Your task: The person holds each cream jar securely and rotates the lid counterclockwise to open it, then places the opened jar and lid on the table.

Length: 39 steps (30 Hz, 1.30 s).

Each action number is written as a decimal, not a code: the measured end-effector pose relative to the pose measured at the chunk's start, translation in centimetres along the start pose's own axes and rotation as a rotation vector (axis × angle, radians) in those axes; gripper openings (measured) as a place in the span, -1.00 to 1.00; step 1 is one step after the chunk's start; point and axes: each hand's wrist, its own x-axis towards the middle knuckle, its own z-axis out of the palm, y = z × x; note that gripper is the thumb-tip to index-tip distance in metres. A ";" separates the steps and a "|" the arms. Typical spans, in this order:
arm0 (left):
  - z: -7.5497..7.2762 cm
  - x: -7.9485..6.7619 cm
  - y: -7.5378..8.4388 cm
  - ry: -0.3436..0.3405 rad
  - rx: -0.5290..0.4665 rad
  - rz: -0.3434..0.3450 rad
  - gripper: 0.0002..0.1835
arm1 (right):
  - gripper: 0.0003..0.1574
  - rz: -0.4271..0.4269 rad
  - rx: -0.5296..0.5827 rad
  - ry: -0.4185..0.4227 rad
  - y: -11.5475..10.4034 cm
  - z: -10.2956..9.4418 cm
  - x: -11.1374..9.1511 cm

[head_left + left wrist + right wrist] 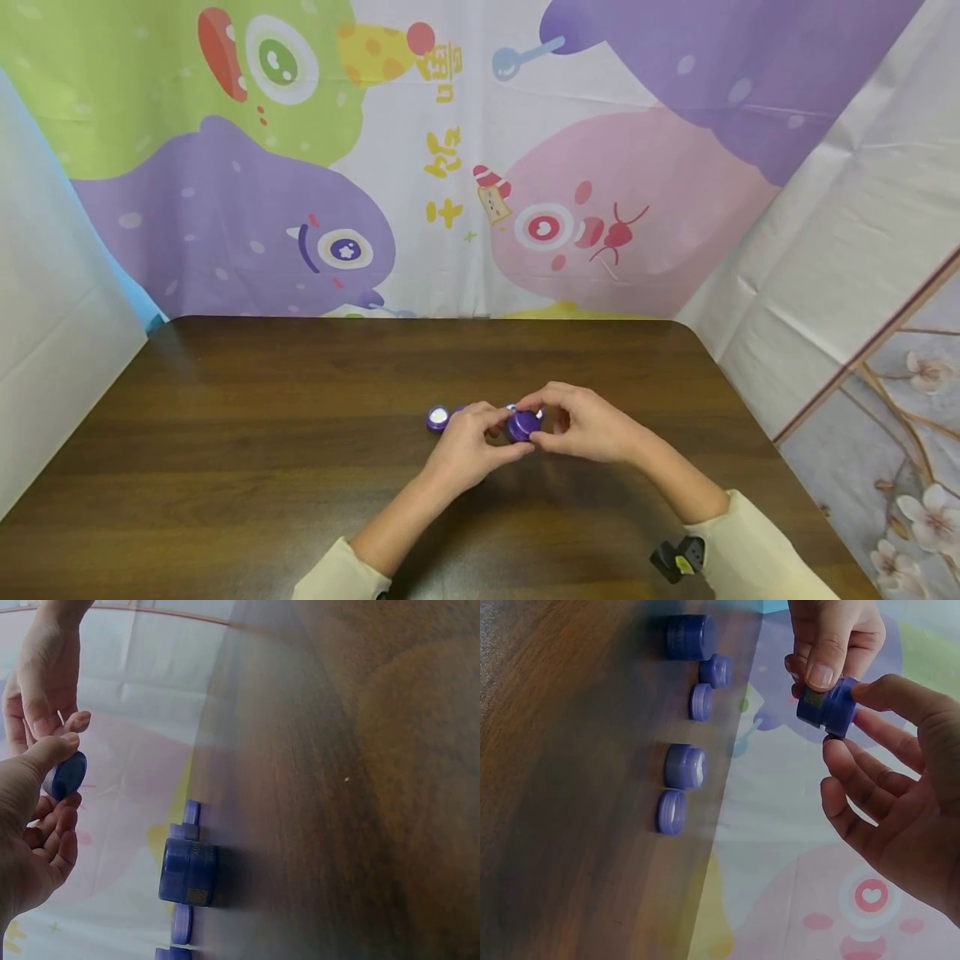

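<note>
Cream sleeves [761, 546] reach over the counter [262, 467] as left hand [467, 443] and right hand [588, 423] share one purple jar [523, 427], raised between their fingertips. Left fingers grip its gold-marked lower part; right fingers pinch the upper part. Below the fingers stand an uncapped jar [679, 766], its white contents showing, a lid [664, 813] just beside it, and a tub [688, 637].
</note>
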 end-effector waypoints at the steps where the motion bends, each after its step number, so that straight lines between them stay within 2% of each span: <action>1: 0.0 0.0 0.0 0.000 -0.002 -0.002 -0.66 | -0.51 -0.005 -0.002 -0.001 0.0 0.0 0.0; 6: 0.0 0.0 -0.1 -0.004 -0.001 -0.006 -0.66 | -0.44 -0.001 0.006 0.013 -0.1 0.0 0.0; 10: -0.1 0.0 0.0 -0.006 0.000 -0.004 -0.67 | -0.49 0.014 0.010 0.022 -0.1 0.1 0.0; 14: -0.1 0.0 0.1 0.000 0.007 0.003 -0.68 | -0.55 0.001 0.012 0.012 0.0 0.1 0.0; 20: -0.1 -0.1 0.1 -0.001 -0.004 0.002 -0.67 | -0.49 -0.023 0.015 -0.003 -0.2 0.0 0.0; 24: -0.1 -0.1 0.1 -0.004 -0.009 -0.001 -0.67 | -0.47 0.000 0.002 0.014 -0.3 0.0 0.0; 29: 0.0 -0.1 0.0 -0.002 -0.011 0.010 -0.68 | -0.54 0.026 0.000 0.008 0.0 0.1 0.0; 34: 0.1 -0.1 0.0 0.002 -0.016 0.020 -0.69 | -0.53 -0.006 0.011 -0.014 -0.1 0.0 0.0; 39: 0.0 0.0 0.0 -0.003 -0.024 0.006 -0.69 | -0.47 -0.008 0.005 0.014 -0.2 0.0 0.0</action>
